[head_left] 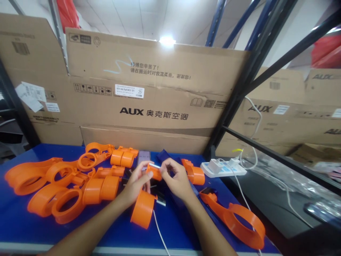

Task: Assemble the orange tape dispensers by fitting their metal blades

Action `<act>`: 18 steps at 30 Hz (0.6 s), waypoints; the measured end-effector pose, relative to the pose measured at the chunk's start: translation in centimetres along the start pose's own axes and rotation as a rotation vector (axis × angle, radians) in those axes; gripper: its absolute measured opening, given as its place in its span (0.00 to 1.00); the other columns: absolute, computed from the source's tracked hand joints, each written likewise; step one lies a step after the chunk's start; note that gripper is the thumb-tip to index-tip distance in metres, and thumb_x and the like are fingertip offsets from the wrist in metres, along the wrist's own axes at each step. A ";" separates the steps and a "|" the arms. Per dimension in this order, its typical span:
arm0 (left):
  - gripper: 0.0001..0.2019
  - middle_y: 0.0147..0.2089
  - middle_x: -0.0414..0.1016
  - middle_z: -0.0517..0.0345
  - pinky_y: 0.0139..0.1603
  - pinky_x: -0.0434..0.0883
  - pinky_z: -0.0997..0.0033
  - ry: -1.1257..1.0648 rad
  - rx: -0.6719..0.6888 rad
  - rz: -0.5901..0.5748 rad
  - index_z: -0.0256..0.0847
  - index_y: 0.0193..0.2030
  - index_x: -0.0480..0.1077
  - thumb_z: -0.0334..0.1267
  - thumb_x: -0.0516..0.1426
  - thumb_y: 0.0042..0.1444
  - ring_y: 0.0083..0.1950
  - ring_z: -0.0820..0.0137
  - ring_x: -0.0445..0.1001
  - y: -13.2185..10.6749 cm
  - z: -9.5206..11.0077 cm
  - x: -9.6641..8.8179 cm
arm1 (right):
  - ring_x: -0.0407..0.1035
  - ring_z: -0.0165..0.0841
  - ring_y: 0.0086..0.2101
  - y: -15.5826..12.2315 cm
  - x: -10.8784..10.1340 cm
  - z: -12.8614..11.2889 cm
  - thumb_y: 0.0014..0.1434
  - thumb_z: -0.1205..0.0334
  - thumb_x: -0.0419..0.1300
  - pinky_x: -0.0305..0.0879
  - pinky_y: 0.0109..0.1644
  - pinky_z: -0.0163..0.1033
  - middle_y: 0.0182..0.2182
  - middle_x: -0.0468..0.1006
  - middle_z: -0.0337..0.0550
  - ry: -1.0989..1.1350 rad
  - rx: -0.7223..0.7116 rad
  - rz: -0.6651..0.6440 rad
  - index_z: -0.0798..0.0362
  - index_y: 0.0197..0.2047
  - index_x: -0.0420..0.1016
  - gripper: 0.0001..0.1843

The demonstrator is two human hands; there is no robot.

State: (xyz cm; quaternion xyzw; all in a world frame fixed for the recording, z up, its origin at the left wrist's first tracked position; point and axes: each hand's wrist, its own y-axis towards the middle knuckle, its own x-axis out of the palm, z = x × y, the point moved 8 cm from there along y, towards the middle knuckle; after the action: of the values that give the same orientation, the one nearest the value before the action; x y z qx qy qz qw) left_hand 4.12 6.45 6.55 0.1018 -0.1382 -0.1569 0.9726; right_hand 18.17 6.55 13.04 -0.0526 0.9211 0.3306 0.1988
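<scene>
An orange plastic tape dispenser point(144, 211) is held above the blue table, its round hub hanging toward me. My left hand point(135, 183) is closed around its head from the left, thumb on the orange front. Along the top edge of that head runs a pale serrated blade strip point(154, 165). From the right, my right hand point(178, 179) pinches at the right end of the head by the strip; its fingertips partly hide what they grip. Beneath the hands lie dark and metallic thin pieces point(161, 202), too covered to make out fully.
Several orange dispensers point(93, 190) spread over the table's left side. Another dispenser point(195, 174) lies right of my hands, and one point(239, 220) near the right edge. A phone point(144, 156), a white power strip point(225, 168) with cables, and a cardboard wall point(149, 135) stand behind.
</scene>
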 end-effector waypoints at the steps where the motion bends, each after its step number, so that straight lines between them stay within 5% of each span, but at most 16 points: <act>1: 0.24 0.20 0.70 0.66 0.20 0.61 0.78 0.016 -0.015 0.001 0.42 0.56 0.65 0.54 0.60 0.59 0.17 0.74 0.67 0.0 -0.2 0.1 | 0.63 0.30 0.27 0.0 -0.1 0.1 0.65 0.60 0.58 0.60 0.32 0.35 0.26 0.68 0.36 -0.006 0.003 -0.018 0.52 0.32 0.68 0.09; 6: 0.22 0.18 0.68 0.67 0.20 0.60 0.78 0.105 -0.047 0.065 0.41 0.53 0.66 0.54 0.59 0.61 0.17 0.74 0.66 -0.1 -1.0 -0.2 | 0.59 0.29 0.26 0.3 0.4 1.1 0.65 0.55 0.60 0.56 0.29 0.34 0.26 0.66 0.35 0.001 0.072 -0.146 0.52 0.32 0.68 0.11; 18: 0.24 0.18 0.67 0.68 0.21 0.59 0.76 0.110 0.018 0.198 0.41 0.56 0.67 0.54 0.61 0.59 0.17 0.74 0.63 0.2 -0.2 -2.3 | 0.57 0.29 0.26 0.7 0.2 2.6 0.61 0.49 0.66 0.55 0.30 0.34 0.25 0.65 0.33 0.183 0.191 -0.045 0.52 0.35 0.72 0.15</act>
State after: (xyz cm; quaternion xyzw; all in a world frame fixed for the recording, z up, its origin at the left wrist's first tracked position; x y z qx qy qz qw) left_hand 2.17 7.45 5.87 0.1051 -0.0952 -0.0531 0.9885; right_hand 18.71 8.71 11.55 -0.0841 0.9612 0.2309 0.1255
